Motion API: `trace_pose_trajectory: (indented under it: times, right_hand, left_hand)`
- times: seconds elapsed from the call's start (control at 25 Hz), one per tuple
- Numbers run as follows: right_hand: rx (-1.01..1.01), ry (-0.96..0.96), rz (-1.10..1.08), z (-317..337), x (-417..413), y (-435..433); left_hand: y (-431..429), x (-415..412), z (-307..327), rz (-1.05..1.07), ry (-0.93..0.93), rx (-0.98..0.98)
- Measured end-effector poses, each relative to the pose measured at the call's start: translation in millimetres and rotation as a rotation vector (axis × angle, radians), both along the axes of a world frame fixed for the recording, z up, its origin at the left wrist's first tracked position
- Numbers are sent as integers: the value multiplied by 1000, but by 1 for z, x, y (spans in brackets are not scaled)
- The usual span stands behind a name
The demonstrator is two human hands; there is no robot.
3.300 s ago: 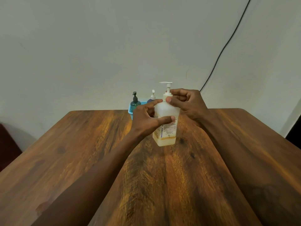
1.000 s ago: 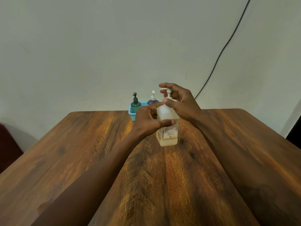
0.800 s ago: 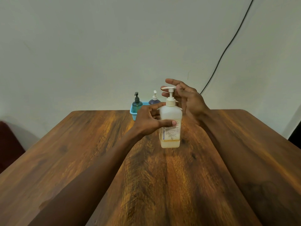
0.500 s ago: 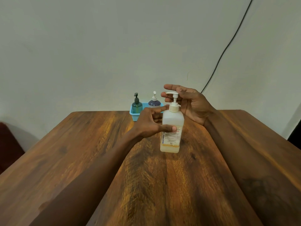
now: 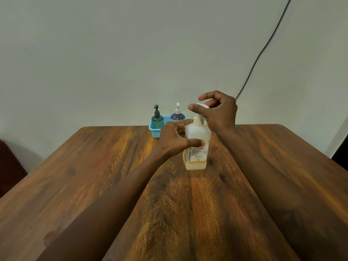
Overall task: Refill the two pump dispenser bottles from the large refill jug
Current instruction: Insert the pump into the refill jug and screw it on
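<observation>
- Both forearms enter from bottom of frame, run up over the wooden table [image 5: 75, 176] toward frame ctr.
- Left hand [image 5: 174, 140] wrapped round the body of the large white jug [image 5: 196, 147]; thumb across the front just above the label, fingers behind. Firm grip.
- Jug stands upright on the table, slightly right of ctr, w/ a thin layer of pale yellow liquid at the bottom. Blue "BIOCHEK" text reads vertically on the label; rest too small to read.
- Right hand [image 5: 220, 112] up at the jug's white pump head [image 5: 202, 106], thumb & fingertips pinched on the nozzle piece. Pump collar sits on the neck; can't tell if screwed tight or loose.
- Farther back, at table's far edge, left of the jug: small blue basket [image 5: 154, 131] w/ 2 pump bottles upright inside.
- Green bottle [image 5: 157, 119], black pump, on the left; dark blue bottle [image 5: 177, 116], white pump, on the right.
- Behind: plain pale wall [image 5: 94, 53]; black cable [image 5: 263, 48] runs diagonally from upper right down behind the right hand.
</observation>
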State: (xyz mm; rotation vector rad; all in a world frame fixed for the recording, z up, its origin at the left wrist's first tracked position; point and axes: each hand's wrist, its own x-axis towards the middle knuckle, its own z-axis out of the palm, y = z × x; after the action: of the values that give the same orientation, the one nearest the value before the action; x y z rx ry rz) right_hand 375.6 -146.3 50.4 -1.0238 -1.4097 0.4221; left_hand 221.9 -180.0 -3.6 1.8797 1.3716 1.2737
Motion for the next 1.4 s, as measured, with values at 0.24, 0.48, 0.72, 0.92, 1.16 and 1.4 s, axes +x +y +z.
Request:
trace_pose_trajectory:
  times: [0.24,0.48,0.72,0.92,1.16,1.4]
  right_hand:
    - [18,-39,80,-7,0,5]
    - [33,-35,25,-12,6,6]
    - [216,-89,-175,-13,-4,7]
    - [227,-74,-206,-15,-1,7]
    - [2,-133,-12,-23,23,11]
    - [-216,-87,189,-47,64,37]
  left_hand:
    - [3,2,-1,5,-75,4]
    - [8,1,-4,-41,-75,52]
    - [18,16,-14,81,-75,109]
    - [25,17,-15,57,-53,125]
    - [41,20,-6,-30,-155,130]
    - [91,36,3,-72,-220,86]
